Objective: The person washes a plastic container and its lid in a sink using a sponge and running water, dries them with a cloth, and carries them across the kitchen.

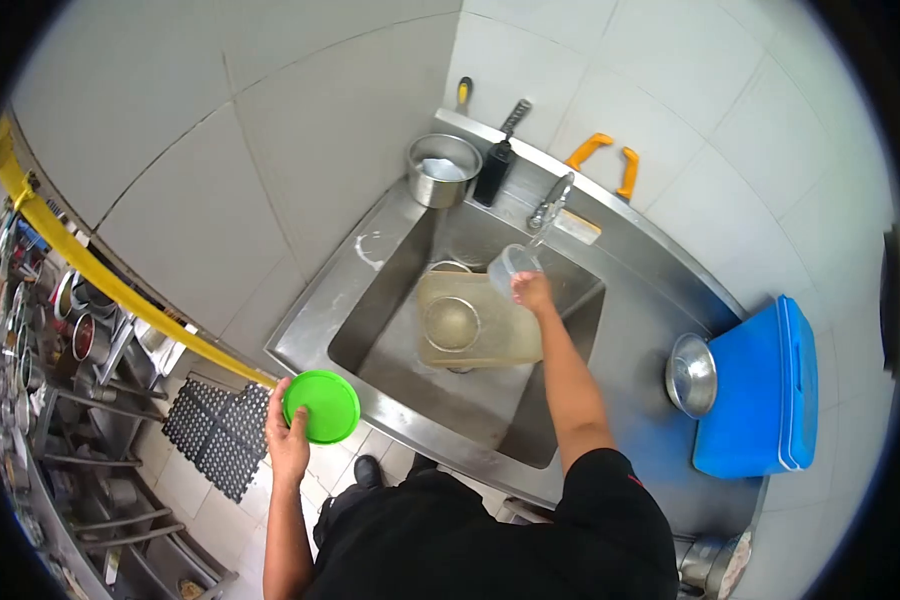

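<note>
My left hand [288,437] grips a round green lid [322,407] by its edge, out over the sink's front left corner, thumb on top. Over the basin, my right hand [532,289] has its fingers round a clear plastic container [511,264]. That container is tilted just below the faucet [555,200], and water appears to run down at it. Below it in the steel sink [390,352] lies a rectangular translucent tub [433,352] holding cloudy water and a round bowl-like piece [452,324].
A steel pot [438,186] and a black bottle [493,174] stand at the back left corner. Orange handles [590,150] sit along the back ledge. On the right counter are a metal bowl [692,375] and a blue cooler [745,400]. Shelves of cookware [90,345] line the left.
</note>
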Tool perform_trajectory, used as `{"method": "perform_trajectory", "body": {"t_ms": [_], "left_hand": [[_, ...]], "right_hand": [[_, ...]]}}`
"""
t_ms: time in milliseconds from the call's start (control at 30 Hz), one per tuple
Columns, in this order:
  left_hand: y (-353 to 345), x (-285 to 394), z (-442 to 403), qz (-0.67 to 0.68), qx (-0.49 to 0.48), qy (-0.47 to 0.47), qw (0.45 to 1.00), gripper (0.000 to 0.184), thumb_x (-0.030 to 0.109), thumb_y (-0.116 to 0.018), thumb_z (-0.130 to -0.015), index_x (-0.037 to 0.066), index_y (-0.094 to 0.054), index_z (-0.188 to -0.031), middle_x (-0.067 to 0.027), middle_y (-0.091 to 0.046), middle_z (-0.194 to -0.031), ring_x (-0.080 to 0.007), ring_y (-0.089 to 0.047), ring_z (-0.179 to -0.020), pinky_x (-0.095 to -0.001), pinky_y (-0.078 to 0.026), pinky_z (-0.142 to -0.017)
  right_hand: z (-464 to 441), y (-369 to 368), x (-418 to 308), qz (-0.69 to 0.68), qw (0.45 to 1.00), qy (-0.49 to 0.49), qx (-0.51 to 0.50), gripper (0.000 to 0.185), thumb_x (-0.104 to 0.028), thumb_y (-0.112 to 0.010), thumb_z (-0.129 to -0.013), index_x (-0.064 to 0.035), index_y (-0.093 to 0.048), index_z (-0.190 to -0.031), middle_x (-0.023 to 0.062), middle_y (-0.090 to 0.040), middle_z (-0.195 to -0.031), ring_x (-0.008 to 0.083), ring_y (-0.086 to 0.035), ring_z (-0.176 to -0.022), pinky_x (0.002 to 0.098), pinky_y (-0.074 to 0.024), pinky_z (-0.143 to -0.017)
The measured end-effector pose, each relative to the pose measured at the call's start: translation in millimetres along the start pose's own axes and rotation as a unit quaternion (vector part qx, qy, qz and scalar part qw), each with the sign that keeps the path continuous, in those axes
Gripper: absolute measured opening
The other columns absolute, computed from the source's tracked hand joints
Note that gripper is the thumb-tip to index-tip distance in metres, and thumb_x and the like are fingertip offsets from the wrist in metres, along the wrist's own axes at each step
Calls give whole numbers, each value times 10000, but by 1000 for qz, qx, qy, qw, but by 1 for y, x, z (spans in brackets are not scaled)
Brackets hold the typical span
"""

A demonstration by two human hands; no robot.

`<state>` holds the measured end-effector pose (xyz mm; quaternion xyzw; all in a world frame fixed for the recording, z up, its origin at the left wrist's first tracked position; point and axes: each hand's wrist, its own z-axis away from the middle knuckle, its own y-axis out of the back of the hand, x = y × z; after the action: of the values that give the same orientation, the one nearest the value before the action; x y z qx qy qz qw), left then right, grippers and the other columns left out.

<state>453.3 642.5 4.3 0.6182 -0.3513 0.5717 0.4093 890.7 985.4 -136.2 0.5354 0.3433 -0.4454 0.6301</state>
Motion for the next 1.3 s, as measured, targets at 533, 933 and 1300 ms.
{"method": "perform_trajectory", "body": {"t_ms": [533,933,1300], "left_hand": [[20,-9,9,13,-1,23,1000,483,-63,-451,-831,-25,-414,-1311,-128,-553,-1199,-185,-534,-1097,-289,-403,-956],[50,-24,25,43,45,35,997,433,-14,-447,-887,23,-433,-1318,-112,-560,-1197,-179,-535,-1087,-288,-405,-948],[54,-25,36,9,72,33,997,449,35,-533,-868,-35,-430,-1299,-159,-549,-1212,-209,-525,-1118,-314,-401,-964]], "right_hand": [[84,-16,-24,332,906,231,121,45,-90,-623,-787,-51,-628,-810,183,-591,-834,371,-582,-834,438,-447,-703],[127,-19,-107,380,875,294,57,42,-91,-592,-803,-50,-600,-801,167,-597,-813,380,-565,-775,447,-455,-690],[162,-151,-163,-13,948,111,-297,139,-192,-601,-895,-55,-603,-922,-15,-568,-780,72,-532,-651,239,-457,-587]]}}
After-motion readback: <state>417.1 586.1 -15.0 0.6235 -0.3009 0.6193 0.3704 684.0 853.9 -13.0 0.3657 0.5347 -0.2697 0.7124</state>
